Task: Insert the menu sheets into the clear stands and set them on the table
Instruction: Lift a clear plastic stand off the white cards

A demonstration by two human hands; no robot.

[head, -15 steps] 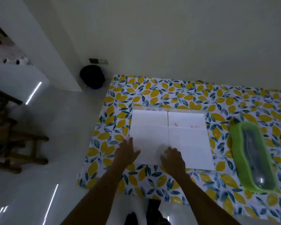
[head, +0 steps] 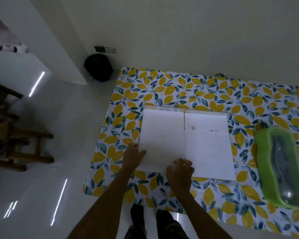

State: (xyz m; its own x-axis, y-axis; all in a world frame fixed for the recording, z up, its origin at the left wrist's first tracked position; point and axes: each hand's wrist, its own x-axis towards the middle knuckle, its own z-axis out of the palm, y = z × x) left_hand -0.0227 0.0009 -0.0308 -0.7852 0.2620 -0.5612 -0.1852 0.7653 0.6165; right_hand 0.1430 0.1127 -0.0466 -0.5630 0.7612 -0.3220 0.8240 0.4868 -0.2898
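Two white menu sheets lie flat side by side on the lemon-print tablecloth [head: 162, 87]: the left sheet [head: 162, 135] and the right sheet [head: 209, 149], which has small pink marks. A strip of clear stand [head: 164, 107] shows past their far edge. My left hand [head: 134, 156] grips the left sheet's left edge near its front corner, thumb on top. With its fingers curled, my right hand [head: 179, 171] holds the same sheet's near edge, by the seam between the two sheets.
A green container with a clear lid [head: 280, 166] lies on the table to the right of the sheets. A dark bag [head: 98, 68] sits on the floor by the wall. A wooden chair [head: 24, 144] stands at the left.
My left hand went from lying spread on the sheet to closing on its left edge. My right hand's fingers have curled in at the near edge.
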